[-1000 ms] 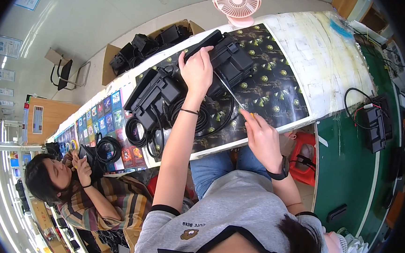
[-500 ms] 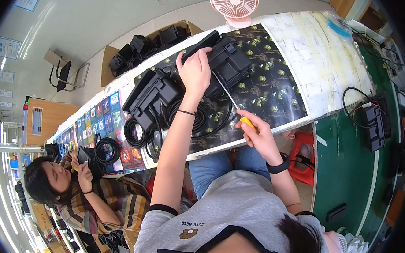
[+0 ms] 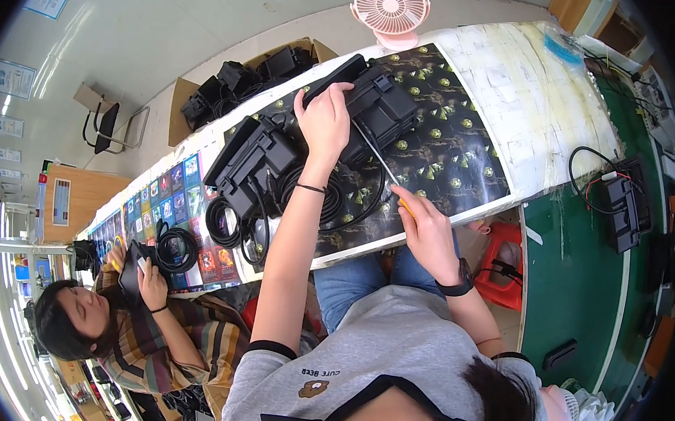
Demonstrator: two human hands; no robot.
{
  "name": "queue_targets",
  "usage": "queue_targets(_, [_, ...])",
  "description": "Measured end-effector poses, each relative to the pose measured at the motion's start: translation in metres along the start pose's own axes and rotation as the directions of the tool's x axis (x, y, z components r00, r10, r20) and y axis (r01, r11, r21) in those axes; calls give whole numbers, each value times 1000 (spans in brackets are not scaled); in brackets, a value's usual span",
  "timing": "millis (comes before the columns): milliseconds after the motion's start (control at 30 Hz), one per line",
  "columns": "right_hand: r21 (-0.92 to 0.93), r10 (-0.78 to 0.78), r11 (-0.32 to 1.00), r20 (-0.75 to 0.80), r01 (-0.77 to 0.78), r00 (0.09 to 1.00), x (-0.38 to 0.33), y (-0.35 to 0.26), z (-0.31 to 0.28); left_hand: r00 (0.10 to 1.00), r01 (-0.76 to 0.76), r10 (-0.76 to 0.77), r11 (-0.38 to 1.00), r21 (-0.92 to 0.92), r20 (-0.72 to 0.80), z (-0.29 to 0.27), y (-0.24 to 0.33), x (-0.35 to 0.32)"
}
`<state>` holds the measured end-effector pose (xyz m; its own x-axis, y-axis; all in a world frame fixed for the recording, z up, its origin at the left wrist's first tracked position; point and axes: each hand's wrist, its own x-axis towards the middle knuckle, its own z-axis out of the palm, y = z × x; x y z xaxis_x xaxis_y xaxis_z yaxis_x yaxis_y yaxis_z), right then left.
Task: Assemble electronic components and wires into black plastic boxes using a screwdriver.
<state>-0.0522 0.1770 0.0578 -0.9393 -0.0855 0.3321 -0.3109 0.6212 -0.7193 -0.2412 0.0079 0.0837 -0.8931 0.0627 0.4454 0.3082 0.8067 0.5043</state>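
Observation:
A black plastic box (image 3: 388,101) with its lid swung up lies on the dark patterned mat. My left hand (image 3: 324,123) is closed over the lid side of this box, its fingertips partly out of sight. In my right hand (image 3: 431,237) is a screwdriver (image 3: 380,157) with a yellow handle. Its long metal shaft slants up to the box's near side, where the tip is hard to make out. Beside my left forearm sits a second black box (image 3: 259,158). Coiled black cable (image 3: 330,202) lies partly behind that forearm.
A pink fan (image 3: 391,7) stands at the table's far edge. Behind the table, a cardboard box (image 3: 180,109) holds more black boxes. At left, a co-worker's hands (image 3: 151,283) hold a dark piece. On the green surface at right lies a black device with wires (image 3: 627,207).
My right hand has rolled over around the screwdriver handle, its back now facing up. My left hand stays on the box. The co-worker's hands and dark piece have shifted.

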Motion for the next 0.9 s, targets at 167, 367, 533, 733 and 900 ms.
queue_targets(167, [-104, -5, 995, 2, 6, 1000, -3, -7, 4, 1000, 0, 0, 1000, -6, -4, -1, -1, 0])
queue_targets(367, [-389, 1, 921, 70, 27, 998, 2, -18, -7, 1000, -1, 1, 1000, -13, -4, 0, -2, 0])
queue_targets(533, [-270, 21, 963, 91, 4, 996, 3, -12, -8, 1000, 3, -3, 1000, -18, 5, -2, 0, 0])
queue_targets(733, [-168, 57, 985, 113, -38, 992, 8, -18, -14, 1000, 3, -3, 1000, -2, 1, -1, 0, 0])
queue_targets(900, [342, 121, 925, 154, -168, 981, 12, 5, -16, 1000, -7, 7, 1000, -11, -20, 0, -1, -1])
